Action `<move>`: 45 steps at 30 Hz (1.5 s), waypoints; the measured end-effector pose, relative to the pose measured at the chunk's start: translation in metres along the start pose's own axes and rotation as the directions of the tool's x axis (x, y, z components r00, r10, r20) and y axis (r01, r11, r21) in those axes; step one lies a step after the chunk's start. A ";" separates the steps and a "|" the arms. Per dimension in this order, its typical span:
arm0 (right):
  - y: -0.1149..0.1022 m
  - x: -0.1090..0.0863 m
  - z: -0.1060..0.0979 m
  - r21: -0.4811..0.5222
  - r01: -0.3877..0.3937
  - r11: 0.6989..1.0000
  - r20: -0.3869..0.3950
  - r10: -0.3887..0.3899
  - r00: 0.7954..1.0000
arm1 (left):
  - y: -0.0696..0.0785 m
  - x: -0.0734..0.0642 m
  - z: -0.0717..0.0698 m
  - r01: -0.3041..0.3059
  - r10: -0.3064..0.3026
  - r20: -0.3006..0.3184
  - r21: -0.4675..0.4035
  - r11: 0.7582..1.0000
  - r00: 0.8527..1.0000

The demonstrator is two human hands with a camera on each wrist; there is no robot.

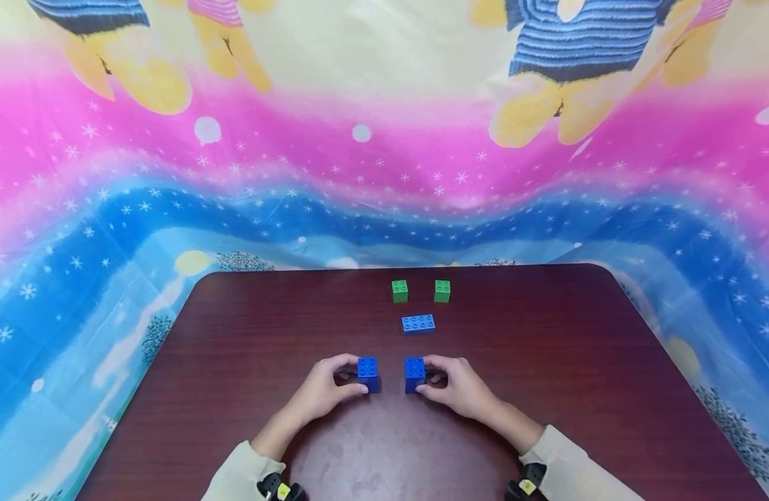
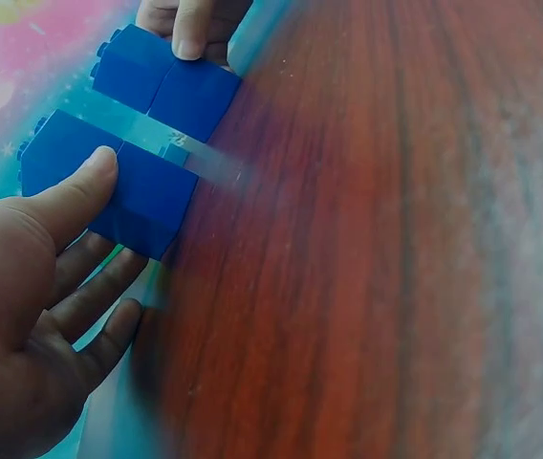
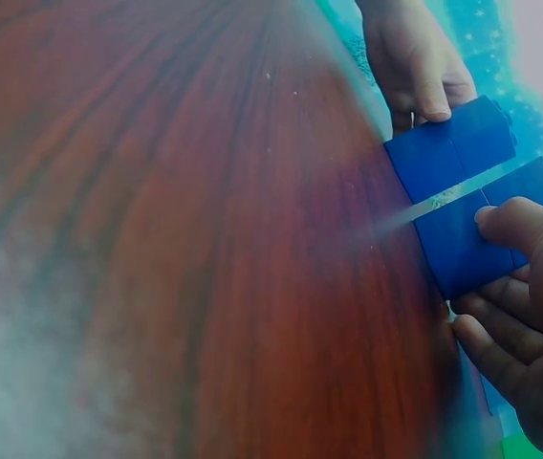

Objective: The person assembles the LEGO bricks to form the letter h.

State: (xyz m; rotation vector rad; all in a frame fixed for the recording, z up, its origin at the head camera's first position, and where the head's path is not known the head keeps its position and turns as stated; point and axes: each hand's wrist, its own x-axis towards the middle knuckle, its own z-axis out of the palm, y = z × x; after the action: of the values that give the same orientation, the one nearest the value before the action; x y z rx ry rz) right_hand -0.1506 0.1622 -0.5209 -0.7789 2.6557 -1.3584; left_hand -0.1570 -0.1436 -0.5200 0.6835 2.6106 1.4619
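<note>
My left hand (image 1: 316,391) pinches a dark blue stack of two toy building bricks (image 1: 368,379) between thumb and fingers. Mirroring it, my right hand (image 1: 464,391) grips a similar dark blue stack (image 1: 415,379). Both stacks stand upright on the table with studs on top, a narrow gap between them. In the left wrist view, the thumb presses the near face of the left stack (image 2: 157,196), and a seam shows between its two bricks. The right wrist view shows the right stack (image 3: 453,253) held the same way.
Beyond the hands lies a lighter blue, long brick (image 1: 418,324). Two green bricks (image 1: 399,291) stand apart near the far edge of the dark wooden table (image 1: 265,313). A patterned cloth (image 1: 384,167) hangs behind and along the sides.
</note>
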 end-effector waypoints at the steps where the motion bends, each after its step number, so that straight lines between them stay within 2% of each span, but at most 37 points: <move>1: 0.000 0.000 0.000 0.001 0.002 1.000 0.000 -0.002 1.000 | 0.001 0.000 0.001 -0.002 0.002 0.001 0.000 1.000 1.000; 17: -0.004 -0.006 0.001 -0.006 -0.007 1.000 0.027 0.007 1.000 | 0.000 -0.005 0.006 -0.008 0.008 -0.001 0.003 1.000 1.000; 24: -0.002 -0.006 0.001 -0.006 0.015 1.000 0.023 -0.015 1.000 | -0.001 -0.005 0.006 -0.016 0.016 0.033 -0.012 1.000 0.999; 37: 0.001 -0.007 0.001 -0.020 0.043 0.999 0.034 -0.043 0.999 | -0.004 -0.005 0.008 -0.030 0.030 0.020 0.016 0.999 0.999; 41: 0.000 -0.006 -0.001 -0.029 0.055 0.998 0.055 -0.054 0.997 | -0.004 -0.005 0.009 -0.022 0.022 0.022 0.014 1.000 1.000; 45: -0.001 -0.006 -0.005 -0.054 0.064 0.997 0.111 -0.058 0.992 | -0.004 -0.005 0.009 -0.014 0.013 0.024 0.020 1.000 1.000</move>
State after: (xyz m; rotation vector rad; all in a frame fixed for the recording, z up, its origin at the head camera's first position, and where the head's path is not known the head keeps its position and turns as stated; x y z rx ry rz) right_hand -0.1467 0.1685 -0.5181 -0.9200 2.6169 -1.2198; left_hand -0.1516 -0.1408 -0.5293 0.7174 2.6115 1.4233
